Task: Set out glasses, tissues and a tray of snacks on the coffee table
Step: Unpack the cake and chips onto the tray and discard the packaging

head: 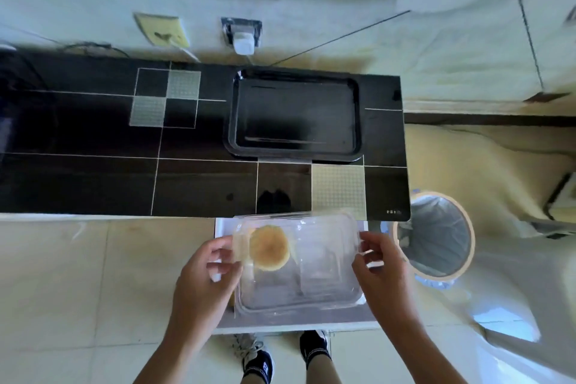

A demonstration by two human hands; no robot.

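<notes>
A clear plastic snack box (pixel 314 277) is held in front of me, just short of the black coffee table (pixel 93 171). One round golden pastry (pixel 268 247) lies in its far left corner. My left hand (pixel 208 274) grips the box's left edge and my right hand (pixel 381 271) grips its right edge. A black rectangular tray (pixel 232 121) sits on the table's far right part, with nothing on it.
A white stool or low surface (pixel 296 321) lies under the box. A round bin with a plastic liner (pixel 436 234) stands just right of the table's near corner. Wall sockets (pixel 241 33) are behind the table. My feet (pixel 280 355) show below.
</notes>
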